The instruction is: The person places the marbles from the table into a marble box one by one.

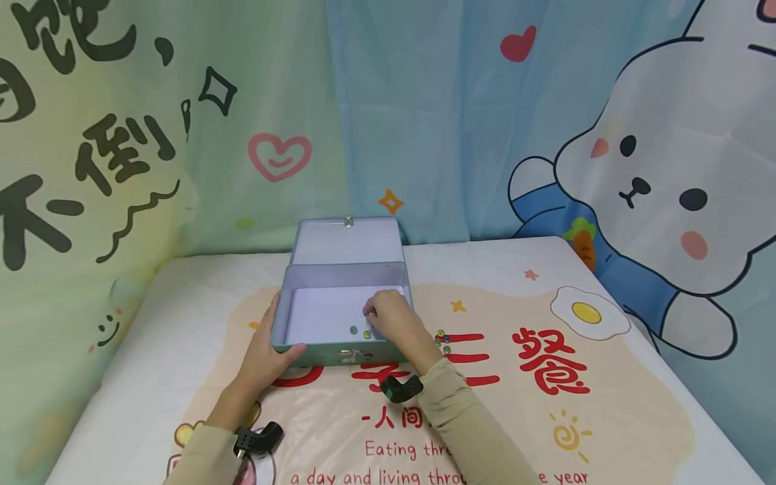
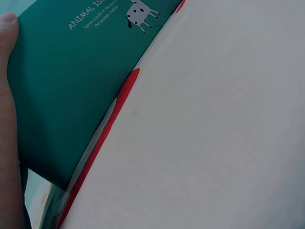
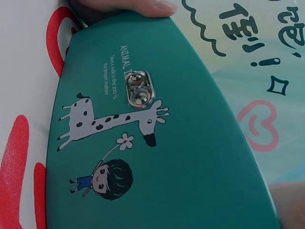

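Observation:
A green hinged tin box [image 1: 327, 355] stands on the table, its lid [image 1: 347, 242] raised at the back. My left hand [image 1: 267, 343] grips the box at its left front corner, thumb over the front rim and fingers along the left side. My right hand [image 1: 397, 320] is over the inside of the box at the right, fingers bent downward; whether they hold anything is hidden. Below its fingertips lie a glass marble [image 1: 353, 330] and another marble [image 1: 366, 334] on the box floor. The right wrist view shows the box front with its metal clasp [image 3: 140, 89] and a printed giraffe.
Several more marbles [image 1: 446, 349] lie on the tablecloth just right of the box, beside the right forearm. The printed tablecloth [image 1: 509, 431] covers the table. A patterned curtain [image 1: 412, 121] hangs behind the table's back edge, close to the raised lid.

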Demonstrator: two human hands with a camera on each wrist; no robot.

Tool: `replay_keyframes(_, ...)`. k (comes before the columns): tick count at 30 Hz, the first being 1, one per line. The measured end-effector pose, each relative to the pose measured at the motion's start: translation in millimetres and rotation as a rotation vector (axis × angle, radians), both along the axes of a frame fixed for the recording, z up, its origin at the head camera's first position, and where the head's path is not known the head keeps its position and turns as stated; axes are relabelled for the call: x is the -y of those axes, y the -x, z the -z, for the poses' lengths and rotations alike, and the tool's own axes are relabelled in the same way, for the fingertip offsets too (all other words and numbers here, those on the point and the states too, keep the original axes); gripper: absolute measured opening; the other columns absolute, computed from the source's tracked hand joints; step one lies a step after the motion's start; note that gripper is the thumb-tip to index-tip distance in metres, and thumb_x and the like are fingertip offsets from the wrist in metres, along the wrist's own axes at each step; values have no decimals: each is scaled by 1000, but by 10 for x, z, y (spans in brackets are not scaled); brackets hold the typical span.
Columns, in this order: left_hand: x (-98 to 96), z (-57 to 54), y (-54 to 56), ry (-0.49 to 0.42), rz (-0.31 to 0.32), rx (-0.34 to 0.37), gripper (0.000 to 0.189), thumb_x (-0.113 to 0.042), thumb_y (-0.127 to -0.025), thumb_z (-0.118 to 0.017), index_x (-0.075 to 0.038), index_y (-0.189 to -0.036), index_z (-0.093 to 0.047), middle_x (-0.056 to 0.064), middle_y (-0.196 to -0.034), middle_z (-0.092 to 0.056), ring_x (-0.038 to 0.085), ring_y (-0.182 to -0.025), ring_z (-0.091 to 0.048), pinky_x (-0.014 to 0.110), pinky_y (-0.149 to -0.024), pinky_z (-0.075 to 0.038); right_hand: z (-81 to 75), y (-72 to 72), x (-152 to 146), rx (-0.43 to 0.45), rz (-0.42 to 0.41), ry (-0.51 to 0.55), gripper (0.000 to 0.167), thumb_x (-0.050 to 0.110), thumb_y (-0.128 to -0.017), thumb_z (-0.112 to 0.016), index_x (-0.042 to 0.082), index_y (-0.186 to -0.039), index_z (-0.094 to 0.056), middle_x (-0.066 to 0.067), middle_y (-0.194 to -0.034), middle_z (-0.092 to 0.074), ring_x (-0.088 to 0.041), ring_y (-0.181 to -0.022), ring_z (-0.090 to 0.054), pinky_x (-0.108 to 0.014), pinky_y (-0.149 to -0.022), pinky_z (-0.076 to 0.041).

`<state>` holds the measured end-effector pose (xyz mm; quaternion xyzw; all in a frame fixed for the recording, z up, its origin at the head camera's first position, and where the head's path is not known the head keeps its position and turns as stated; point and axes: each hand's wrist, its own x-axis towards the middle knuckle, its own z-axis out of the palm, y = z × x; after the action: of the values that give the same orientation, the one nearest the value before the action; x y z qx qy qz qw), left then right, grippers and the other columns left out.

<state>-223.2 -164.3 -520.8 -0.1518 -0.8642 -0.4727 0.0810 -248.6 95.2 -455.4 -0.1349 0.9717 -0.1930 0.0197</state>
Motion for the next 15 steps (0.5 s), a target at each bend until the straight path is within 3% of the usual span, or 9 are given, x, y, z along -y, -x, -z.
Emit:
replay_keyframes(7,9,6,5,-3,0,-11,105,-29,-73,-72,-19,-154,-7,14,-155,-24,39,-128,-38,66,-97,-34,-13,-30,-7,-105,-69,123,20,16,-88,-66,13,-107,-73,-1,-103,-69,-14,-91,-65,-27,-79,-53)
replay_keyframes(15,-2,20,3,-16,10,-14,105,-28,-73,-73,-29,-154,-5,13,-155,-24,37,-129,-37,65,-98,-34,-92,-148,-87,-274,-46,410,24,18,-88,-67,12,-111,-71,-2,-110,-69,-17,-95,-68,-28,-81,-54)
